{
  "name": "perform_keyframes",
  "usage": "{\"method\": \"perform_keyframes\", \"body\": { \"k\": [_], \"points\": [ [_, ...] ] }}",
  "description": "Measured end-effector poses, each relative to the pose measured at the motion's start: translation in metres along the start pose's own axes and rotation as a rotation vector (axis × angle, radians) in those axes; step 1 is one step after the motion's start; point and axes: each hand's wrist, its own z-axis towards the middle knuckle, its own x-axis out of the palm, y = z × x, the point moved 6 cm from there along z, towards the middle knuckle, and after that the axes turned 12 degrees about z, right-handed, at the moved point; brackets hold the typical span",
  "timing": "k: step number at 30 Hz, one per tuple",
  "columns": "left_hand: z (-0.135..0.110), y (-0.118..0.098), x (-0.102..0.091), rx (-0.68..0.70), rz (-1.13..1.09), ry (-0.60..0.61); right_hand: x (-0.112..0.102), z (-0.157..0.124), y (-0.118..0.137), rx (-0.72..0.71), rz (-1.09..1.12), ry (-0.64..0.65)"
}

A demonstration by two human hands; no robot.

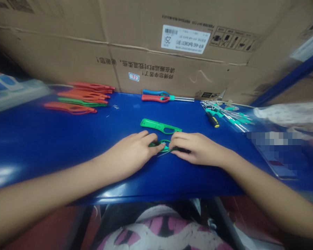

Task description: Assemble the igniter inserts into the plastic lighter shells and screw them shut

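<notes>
- Green snips (pixel 163 146) – a small piece with a loop handle, low on the table (pixel 54 139) near its front edge, right between the two hands. We can't make out its blade end; the fingers cover most of it.
- Left hand (pixel 131 154) – fingers curled, with the thumb and fingertips pinching the left end of the green snips. The palm faces down and the wrist rests on the table.
- Right hand (pixel 195 147) – fingers closed over the right end of the same piece, pressing it to the table. A dark sliver sticks out under the fingers.
- Green handle shell (pixel 160 126) – lies flat just behind the hands. It is close to them, but we see no contact.
- Further back in the centre, a blue and red tool (pixel 159 96) with a metal shaft lies against the cardboard box (pixel 146 45).
- Back left – a pile of orange handles (pixel 80 99), with one green handle among them, well apart from the hands.
- Back right – a bunch of teal-handled screwdrivers (pixel 229 114), plus a yellow-black screwdriver (pixel 213 119) just beside them.
- The box runs the full width behind the table, with a white label (pixel 185 39) upside down on it.
</notes>
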Motion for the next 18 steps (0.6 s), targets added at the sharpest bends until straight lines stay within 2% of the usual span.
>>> {"method": "perform_keyframes", "body": {
  "k": [5,9,18],
  "points": [
    [0.0007,0.0027,0.0017,0.004,-0.017,-0.009,-0.0035,-0.0006,0.0005,0.013,0.079,-0.017],
    [0.0022,0.0047,0.0001,-0.035,-0.127,-0.062,-0.0061,-0.0011,-0.0011,0.031,0.104,-0.064],
    [0.0010,0.0088,-0.0029,-0.091,-0.302,-0.164,-0.0063,-0.0029,-0.0005,0.065,0.104,-0.001]
  ]
}}
